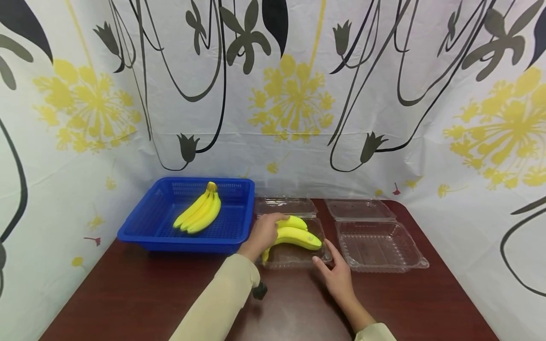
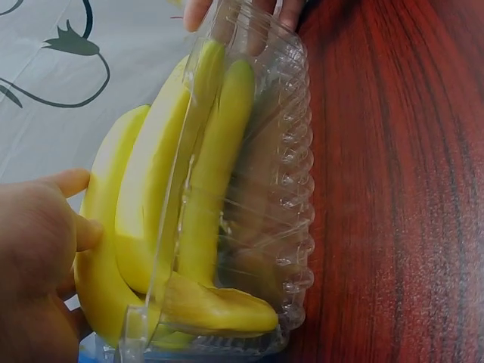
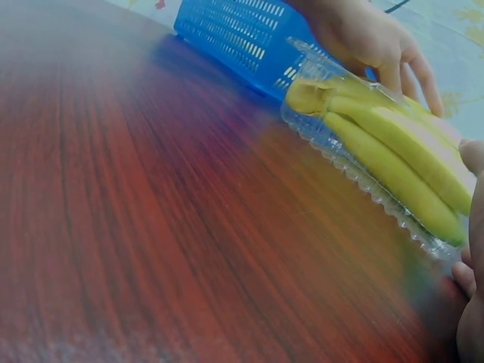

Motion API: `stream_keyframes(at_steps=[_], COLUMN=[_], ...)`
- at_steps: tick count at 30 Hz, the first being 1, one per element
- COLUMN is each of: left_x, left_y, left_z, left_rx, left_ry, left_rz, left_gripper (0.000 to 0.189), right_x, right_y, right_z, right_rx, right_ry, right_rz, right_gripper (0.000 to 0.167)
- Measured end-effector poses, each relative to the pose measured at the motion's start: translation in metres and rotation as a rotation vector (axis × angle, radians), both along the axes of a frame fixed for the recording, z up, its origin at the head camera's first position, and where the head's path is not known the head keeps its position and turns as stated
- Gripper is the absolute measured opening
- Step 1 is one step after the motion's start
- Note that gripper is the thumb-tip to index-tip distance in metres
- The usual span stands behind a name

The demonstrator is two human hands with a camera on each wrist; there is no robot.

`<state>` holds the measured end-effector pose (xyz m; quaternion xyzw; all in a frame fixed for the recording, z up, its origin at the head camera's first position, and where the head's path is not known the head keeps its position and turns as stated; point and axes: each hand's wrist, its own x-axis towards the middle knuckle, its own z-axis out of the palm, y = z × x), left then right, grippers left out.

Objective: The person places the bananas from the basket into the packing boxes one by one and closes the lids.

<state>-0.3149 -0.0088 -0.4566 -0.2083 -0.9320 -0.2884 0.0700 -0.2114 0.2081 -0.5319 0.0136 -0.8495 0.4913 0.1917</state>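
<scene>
A yellow banana bunch [image 1: 294,238] sits in a clear clamshell [image 1: 294,260], stem toward 8 o'clock. The left hand [image 1: 265,231] touches it, grip uncertain; at 4 o'clock the right hand's [image 1: 339,274] fingers hold the clamshell. Pressing bananas above the rim could tip it. Only the head view shows another clamshell [image 1: 379,246], at 3 o'clock.

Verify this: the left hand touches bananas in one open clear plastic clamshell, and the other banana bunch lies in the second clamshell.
Not quite: the other banana bunch lies in the blue plastic basket, not the second clamshell, as the head view shows. The left hand does touch bananas in one open clear plastic clamshell.
</scene>
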Motion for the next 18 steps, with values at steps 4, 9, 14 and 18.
stream_keyframes(at_steps=[4,9,14,18], left_x=[0.000,-0.003,-0.008,-0.012], left_y=[0.002,0.003,0.002,0.002], left_z=[0.001,0.002,0.003,0.004], left_rx=[0.001,0.007,0.022,-0.019], left_ry=[0.004,-0.016,-0.074,-0.047], left_rz=[-0.016,-0.027,-0.039,-0.050], left_gripper=[0.051,0.052,0.056,0.060], right_x=[0.000,-0.001,-0.001,-0.002], right_y=[0.002,0.004,0.003,0.000], right_z=[0.001,-0.001,-0.003,-0.004], right_rx=[0.003,0.011,0.015,0.014], right_ry=[0.018,0.027,0.034,0.046], right_rz=[-0.007,-0.005,-0.017,-0.012], right_gripper=[0.064,0.063,0.063,0.064])
